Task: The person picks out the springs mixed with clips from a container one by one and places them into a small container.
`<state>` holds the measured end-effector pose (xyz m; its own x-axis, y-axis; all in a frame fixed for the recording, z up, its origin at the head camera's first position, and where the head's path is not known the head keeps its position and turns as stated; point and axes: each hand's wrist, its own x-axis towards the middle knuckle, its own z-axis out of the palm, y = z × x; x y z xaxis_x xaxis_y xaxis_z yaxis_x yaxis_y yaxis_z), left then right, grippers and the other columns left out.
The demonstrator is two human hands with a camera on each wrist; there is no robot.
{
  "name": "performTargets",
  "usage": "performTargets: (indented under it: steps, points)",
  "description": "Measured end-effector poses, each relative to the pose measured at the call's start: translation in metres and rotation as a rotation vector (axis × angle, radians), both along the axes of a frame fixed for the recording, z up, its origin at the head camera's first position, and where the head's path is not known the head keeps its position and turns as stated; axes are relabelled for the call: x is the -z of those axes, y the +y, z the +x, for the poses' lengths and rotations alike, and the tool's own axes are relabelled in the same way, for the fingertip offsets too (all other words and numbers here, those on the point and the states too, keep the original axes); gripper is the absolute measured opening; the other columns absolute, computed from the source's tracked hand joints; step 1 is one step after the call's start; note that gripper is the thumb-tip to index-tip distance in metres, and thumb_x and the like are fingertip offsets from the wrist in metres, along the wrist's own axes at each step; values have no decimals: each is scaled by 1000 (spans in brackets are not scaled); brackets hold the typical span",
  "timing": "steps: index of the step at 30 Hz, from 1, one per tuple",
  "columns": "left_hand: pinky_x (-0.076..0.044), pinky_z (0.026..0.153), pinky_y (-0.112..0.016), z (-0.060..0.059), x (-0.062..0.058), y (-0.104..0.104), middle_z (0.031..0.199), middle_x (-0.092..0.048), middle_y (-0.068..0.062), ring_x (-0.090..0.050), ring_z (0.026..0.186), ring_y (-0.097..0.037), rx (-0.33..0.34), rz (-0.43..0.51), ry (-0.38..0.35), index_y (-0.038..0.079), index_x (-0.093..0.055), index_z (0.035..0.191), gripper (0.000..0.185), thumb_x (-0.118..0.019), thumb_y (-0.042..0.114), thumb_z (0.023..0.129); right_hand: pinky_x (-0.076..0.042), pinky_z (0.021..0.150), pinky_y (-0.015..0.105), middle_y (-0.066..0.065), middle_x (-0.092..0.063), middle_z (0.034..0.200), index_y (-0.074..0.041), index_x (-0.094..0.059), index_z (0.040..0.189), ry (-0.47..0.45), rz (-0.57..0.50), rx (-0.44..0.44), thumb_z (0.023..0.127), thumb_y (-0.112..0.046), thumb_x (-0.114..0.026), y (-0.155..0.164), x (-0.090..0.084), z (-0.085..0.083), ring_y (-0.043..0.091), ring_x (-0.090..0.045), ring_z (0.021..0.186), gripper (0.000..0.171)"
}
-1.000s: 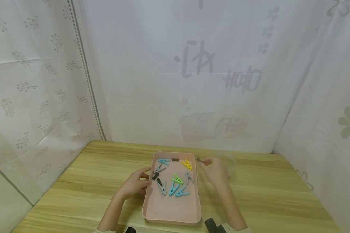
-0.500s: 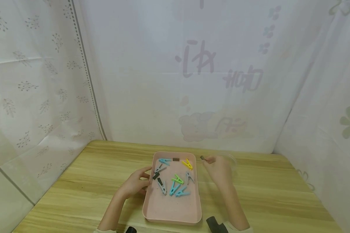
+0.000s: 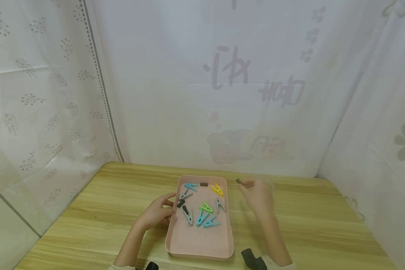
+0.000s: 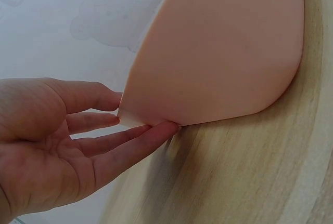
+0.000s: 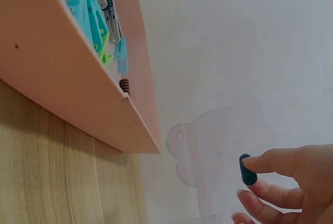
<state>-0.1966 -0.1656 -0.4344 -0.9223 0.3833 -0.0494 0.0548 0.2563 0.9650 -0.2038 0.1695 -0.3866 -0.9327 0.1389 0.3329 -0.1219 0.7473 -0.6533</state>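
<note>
A pink tray [image 3: 200, 245] sits on the wooden table and holds several clothes pegs: blue [image 3: 204, 221], green [image 3: 206, 207], yellow [image 3: 217, 189] and grey [image 3: 187, 215]. My left hand [image 3: 156, 212] rests with straight fingers [image 4: 130, 143] against the tray's left wall [image 4: 218, 63]. My right hand [image 3: 256, 193] is raised just right of the tray's far corner and pinches a small dark ribbed piece [image 3: 239, 182] [image 5: 247, 169] between thumb and forefinger. A similar dark ribbed piece [image 3: 203, 184] lies at the tray's far end.
A clear plastic container [image 3: 268, 184] stands behind the right hand, barely visible. White curtains close in the table at the back and both sides. Bare wood [image 3: 324, 232] stretches right of the tray, and also to its left.
My right hand has carried the dark ribbed piece rightward and slightly back, away from the tray's far right corner. The left hand has stayed on the tray's side.
</note>
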Motion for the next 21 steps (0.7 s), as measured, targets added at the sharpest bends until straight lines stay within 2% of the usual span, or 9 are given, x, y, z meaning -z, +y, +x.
performTargets:
  steps: [3, 6, 10, 15, 21]
  points:
    - [-66, 74, -45, 0, 0, 0, 133, -53, -42, -73, 95, -34, -3, -2, -2, -16, -29, 157, 66, -59, -1, 100, -54, 88, 56, 23, -77, 100, 7, -78, 102, -9, -12, 2, 95, -14, -74, 3, 0, 1, 45, -66, 104, 23]
    - [-66, 75, -45, 0, 0, 0, 133, -54, -42, -73, 96, -34, -4, -5, -1, -16, -30, 157, 66, -59, -1, 101, -48, 95, 59, 23, -77, 101, 7, -77, 103, -21, -28, 4, 96, -14, -74, 5, 0, 1, 46, -61, 108, 22]
    - [-66, 75, -46, 1, 0, 1, 133, -54, -41, -73, 98, -36, -3, -9, 4, -16, -30, 158, 66, -59, -1, 101, -47, 94, 57, 22, -76, 102, 6, -77, 104, -34, -31, 9, 96, -14, -74, 8, 2, 1, 45, -59, 108, 22]
    - [-66, 74, -45, 1, 1, 1, 132, -55, -41, -73, 98, -36, -8, -19, 12, -15, -31, 157, 65, -59, -1, 101, -52, 89, 57, 22, -76, 103, 6, -77, 106, -52, -32, 7, 97, -15, -72, 10, 1, 1, 44, -64, 105, 24]
    - [-66, 74, -46, 0, 1, 1, 131, -56, -41, -73, 95, -35, -8, -13, 22, -16, -32, 157, 64, -59, -2, 100, -54, 92, 60, 24, -75, 108, 8, -75, 110, -76, -58, 2, 98, -16, -70, 12, -1, 2, 46, -66, 109, 27]
